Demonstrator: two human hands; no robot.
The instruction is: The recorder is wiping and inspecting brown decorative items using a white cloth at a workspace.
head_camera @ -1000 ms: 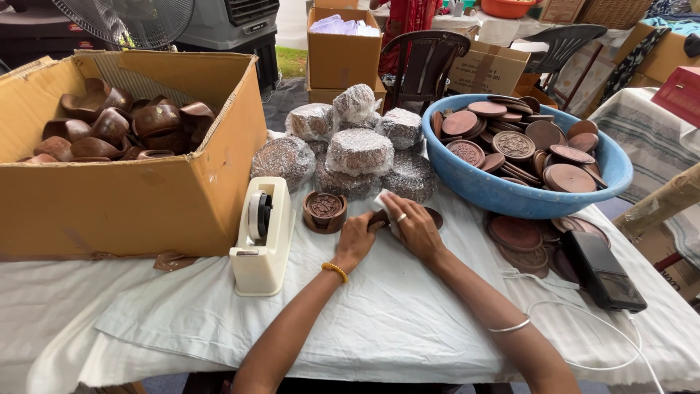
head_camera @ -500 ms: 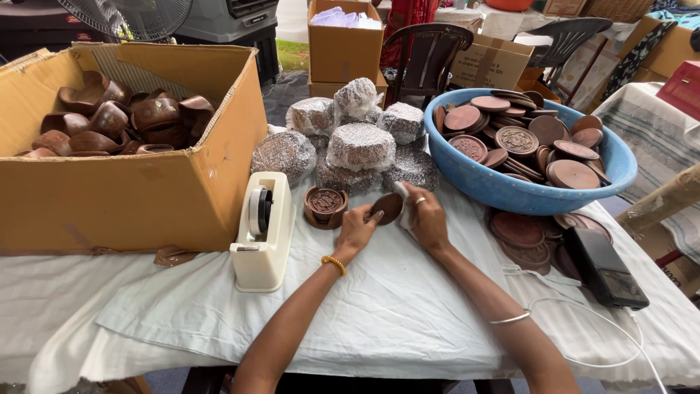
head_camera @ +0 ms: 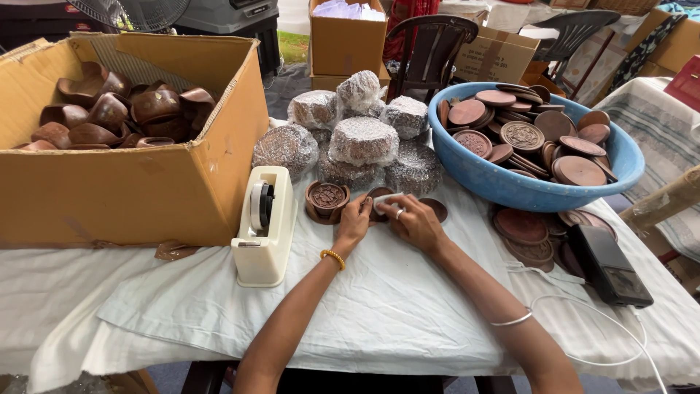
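White-clothed desk (head_camera: 408, 321), frame centre: left hand (head_camera: 355, 221) and right hand (head_camera: 414, 221) fingers pinch one brown lid (head_camera: 379, 202); seven wrapped bundles (head_camera: 363, 140) done, basin (head_camera: 620, 157) full.

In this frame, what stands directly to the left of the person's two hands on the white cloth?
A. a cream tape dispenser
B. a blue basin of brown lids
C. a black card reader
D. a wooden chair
A: the cream tape dispenser stands on the white cloth just left of the left hand and right hand, which meet at a small brown round piece.
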